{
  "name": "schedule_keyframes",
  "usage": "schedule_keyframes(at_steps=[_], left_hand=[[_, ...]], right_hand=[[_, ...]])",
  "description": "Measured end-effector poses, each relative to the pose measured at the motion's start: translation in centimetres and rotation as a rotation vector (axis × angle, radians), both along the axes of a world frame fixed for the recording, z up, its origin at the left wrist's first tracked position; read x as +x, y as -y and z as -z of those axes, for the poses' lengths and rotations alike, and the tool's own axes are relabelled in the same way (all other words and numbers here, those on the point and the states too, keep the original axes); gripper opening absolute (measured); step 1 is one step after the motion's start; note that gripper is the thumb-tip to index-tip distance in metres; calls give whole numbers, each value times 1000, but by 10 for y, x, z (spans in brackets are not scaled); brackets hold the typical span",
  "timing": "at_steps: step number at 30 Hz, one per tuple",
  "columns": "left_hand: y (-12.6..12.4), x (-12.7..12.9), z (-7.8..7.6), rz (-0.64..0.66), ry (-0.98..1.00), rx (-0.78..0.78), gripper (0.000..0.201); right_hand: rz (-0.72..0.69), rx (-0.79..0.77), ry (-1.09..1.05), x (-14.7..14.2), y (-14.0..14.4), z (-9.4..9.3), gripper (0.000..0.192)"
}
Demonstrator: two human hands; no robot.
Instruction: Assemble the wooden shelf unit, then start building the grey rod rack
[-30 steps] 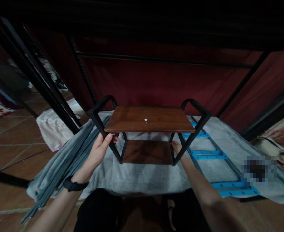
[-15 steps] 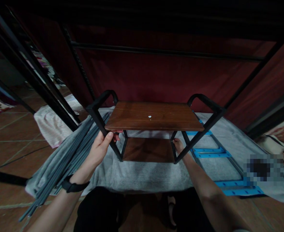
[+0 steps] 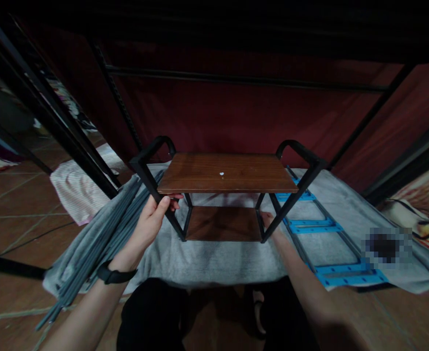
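Observation:
A small two-tier shelf with brown wood-grain boards and a black metal frame stands upright before me, over a grey cloth. Its upper board bears a small white mark near the middle. My left hand, with a black band at the wrist, is closed around the left front leg just beneath the upper board. Low on the right side, my right hand grips the frame beside the lower board; the right leg partly covers its fingers.
Grey rods lie bundled on the grey cloth at left. Blue-and-grey ladder-like frames lie at right. A dark red panel rises behind, and black metal posts stand at left. A striped cloth hangs there.
The shelf's right side, with my right hand, has shifted slightly left in view. Both hands keep their places on the frame. The blue frames also appear a little further left and higher.

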State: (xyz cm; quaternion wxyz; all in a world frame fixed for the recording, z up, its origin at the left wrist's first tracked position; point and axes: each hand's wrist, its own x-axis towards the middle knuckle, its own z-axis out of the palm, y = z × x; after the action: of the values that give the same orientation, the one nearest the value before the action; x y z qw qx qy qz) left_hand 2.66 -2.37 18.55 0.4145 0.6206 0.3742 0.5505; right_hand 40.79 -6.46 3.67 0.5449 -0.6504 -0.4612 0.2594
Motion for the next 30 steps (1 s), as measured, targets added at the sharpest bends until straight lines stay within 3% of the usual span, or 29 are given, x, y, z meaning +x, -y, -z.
schedule_keyframes(at_steps=[6,10,13,18,20,24,27,30], left_hand=[[-1,-3,1,-24,45,20,34],[-2,-6,3,-20,100,17,36],[-2,-7,7,-11,98,6,38],[-1,-10,15,22,76,-19,43],[-1,-12,17,42,64,-23,44],[1,-19,18,126,76,-38,40],[3,-21,18,243,235,-92,47],[-3,-23,21,274,430,-159,49]], right_hand=[[77,-76,-195,9,63,18,43],[143,-5,-297,5,84,6,39],[142,103,-275,-4,86,-22,48],[56,304,-173,-17,70,-93,73],[1,349,-146,-18,60,-119,70],[19,416,-142,-15,41,-160,56],[-9,391,-266,-16,33,-179,53],[24,371,-316,-21,30,-192,47]])
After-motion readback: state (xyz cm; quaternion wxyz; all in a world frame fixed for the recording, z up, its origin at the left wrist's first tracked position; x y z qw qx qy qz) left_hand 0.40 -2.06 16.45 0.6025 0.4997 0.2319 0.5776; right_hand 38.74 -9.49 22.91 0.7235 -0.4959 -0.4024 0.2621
